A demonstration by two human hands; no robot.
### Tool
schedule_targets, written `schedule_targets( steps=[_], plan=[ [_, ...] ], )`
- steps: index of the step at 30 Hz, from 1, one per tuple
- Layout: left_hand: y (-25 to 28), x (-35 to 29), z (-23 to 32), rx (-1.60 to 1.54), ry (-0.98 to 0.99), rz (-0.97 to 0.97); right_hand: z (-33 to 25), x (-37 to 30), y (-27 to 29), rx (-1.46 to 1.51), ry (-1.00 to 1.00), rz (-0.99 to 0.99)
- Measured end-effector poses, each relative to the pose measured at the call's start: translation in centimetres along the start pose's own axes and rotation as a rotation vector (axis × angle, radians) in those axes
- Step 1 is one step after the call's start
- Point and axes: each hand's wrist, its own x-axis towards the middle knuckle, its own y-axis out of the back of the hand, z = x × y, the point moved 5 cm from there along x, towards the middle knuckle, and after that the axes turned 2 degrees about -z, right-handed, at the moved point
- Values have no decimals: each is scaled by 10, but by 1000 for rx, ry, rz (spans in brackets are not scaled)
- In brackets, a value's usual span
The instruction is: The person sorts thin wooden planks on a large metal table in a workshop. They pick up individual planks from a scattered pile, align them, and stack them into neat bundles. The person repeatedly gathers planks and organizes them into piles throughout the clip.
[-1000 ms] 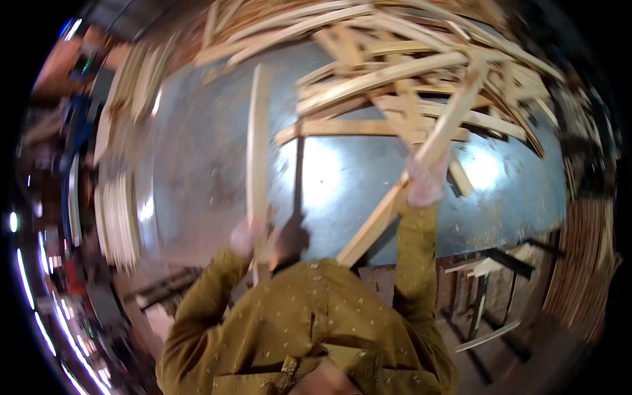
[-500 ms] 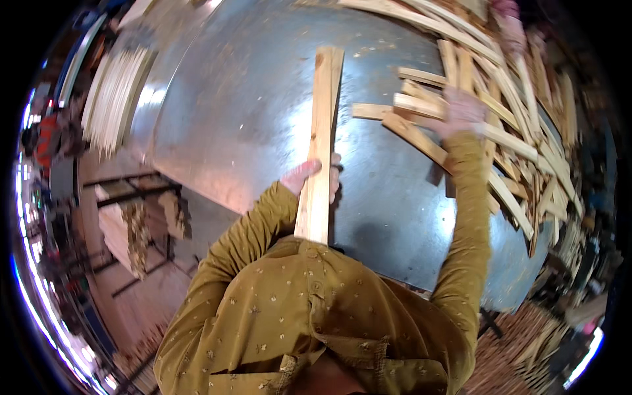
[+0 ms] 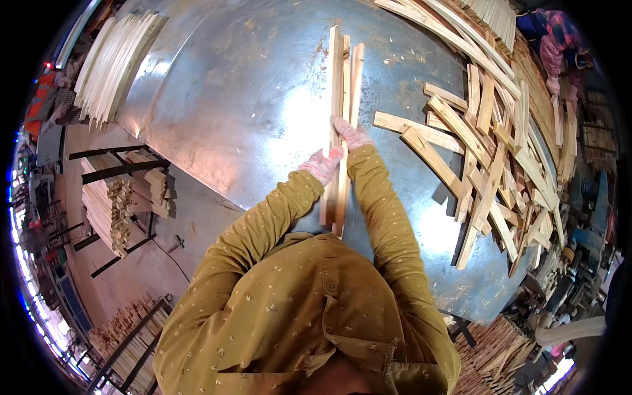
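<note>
Strips of pale wood (image 3: 334,85) are before the person's chest (image 3: 309,283), over the grey metal table (image 3: 250,125), to the left of the loose pile (image 3: 490,185). Left hand (image 3: 320,166) is closed around them from one side; right hand (image 3: 353,135) holds with narrow grip from the other (its fingers underneath I cannot see). Far ends are uneven, and the rightmost strip leans somewhat apart. For good work, one should press the edges together evenly, bring the ends level, and keep skin out of the gaps, where pinching is possible.
</note>
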Motion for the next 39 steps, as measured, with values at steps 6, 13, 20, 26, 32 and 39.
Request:
schedule_targets(
  steps=[6, 13, 20, 26, 32, 39],
  plan=[
    [74, -16, -16, -1164, 182, -553, -10, -7, -32, 1223, -387, -33],
    [114, -2, -32, -1101, 210, -488, -28, -74, -54, 1249, -368, -132],
    [154, -11, -28, 348, 108, 106, -29, -117, -83, 1076, -387, -29],
    [172, -8, 1, 363, 215, -50, -53, -93, -63, 951, -350, 133],
    [181, -12, 3, 293, -292, 237, -70, -83, -56, 822, -337, 126],
    [84, -36, 16, -41, -141, -356, -53, -63, -71, 106, -352, 421]
  ],
)
